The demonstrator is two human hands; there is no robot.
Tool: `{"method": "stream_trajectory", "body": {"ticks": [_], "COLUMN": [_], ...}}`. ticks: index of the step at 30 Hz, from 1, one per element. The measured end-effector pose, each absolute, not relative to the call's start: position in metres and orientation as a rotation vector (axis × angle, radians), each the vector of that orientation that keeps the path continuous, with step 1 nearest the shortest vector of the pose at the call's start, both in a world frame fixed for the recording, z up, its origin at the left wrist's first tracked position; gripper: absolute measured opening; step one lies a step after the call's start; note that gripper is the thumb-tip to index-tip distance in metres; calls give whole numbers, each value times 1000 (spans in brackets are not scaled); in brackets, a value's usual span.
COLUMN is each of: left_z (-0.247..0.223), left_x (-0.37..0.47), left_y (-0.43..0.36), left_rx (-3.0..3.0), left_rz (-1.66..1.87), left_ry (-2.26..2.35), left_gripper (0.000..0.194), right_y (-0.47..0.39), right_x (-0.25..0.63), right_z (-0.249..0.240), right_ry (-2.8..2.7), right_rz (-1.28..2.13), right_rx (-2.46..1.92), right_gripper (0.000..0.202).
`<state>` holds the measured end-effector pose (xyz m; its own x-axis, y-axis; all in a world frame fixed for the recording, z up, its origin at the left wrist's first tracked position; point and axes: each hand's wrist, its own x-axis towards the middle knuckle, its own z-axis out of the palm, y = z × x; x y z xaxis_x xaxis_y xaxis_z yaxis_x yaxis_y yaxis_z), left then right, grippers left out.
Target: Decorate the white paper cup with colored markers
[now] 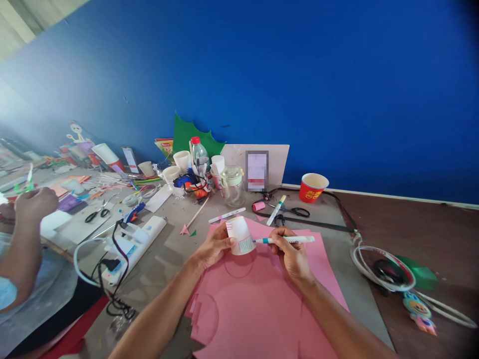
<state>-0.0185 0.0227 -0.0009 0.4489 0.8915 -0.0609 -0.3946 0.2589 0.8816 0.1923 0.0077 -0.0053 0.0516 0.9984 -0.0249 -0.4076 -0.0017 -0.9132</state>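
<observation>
From the head camera, everything sat around the pink paper sheet (262, 299) spread on the grey table (168, 259). Above the sheet's far edge, the left hand (213, 247) was wrapped around a white paper cup (239, 235), held upside down and tilted, its fingers curled on the cup's side. The right hand (290, 254) pinched a white marker with a teal tip (286, 240), lying nearly level, its tip touching the cup's lower rim where teal hatching and a small pink mark showed. A faint circle was traced on the sheet just below the cup.

Beyond the sheet's far edge lay a second white marker (226, 215), a pink roll (258, 206), black scissors (294, 211) and a clear lidded jar (232, 187). Farther back and to the right of the sheet stood a red paper cup (312, 187) against the blue wall. Left of the sheet lay a white power strip (136, 244) with black cables, and past it another person's hand (35, 204) was clenched above the table. Right of the sheet rested coiled white cable (381, 271).
</observation>
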Motion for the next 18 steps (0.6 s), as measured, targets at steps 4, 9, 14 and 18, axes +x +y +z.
{"method": "stream_trajectory", "body": {"ticks": [4, 9, 14, 18], "left_z": [-1, -2, -1, 1], "left_x": [-18, -19, -19, -17], "left_y": [23, 23, 23, 22], "left_rx": [936, 940, 934, 948], "left_rz": [958, 970, 964, 965], "left_ry": [644, 639, 654, 646], "left_gripper": [52, 52, 53, 53], "right_y": [8, 8, 7, 6], "right_x": [193, 193, 194, 194], "right_z": [-6, -5, -1, -1], "right_ry": [-853, -868, -873, -870], "right_rz": [1356, 1365, 1395, 1416], "right_rx": [-940, -947, -974, -960], "right_gripper": [22, 21, 19, 19]}}
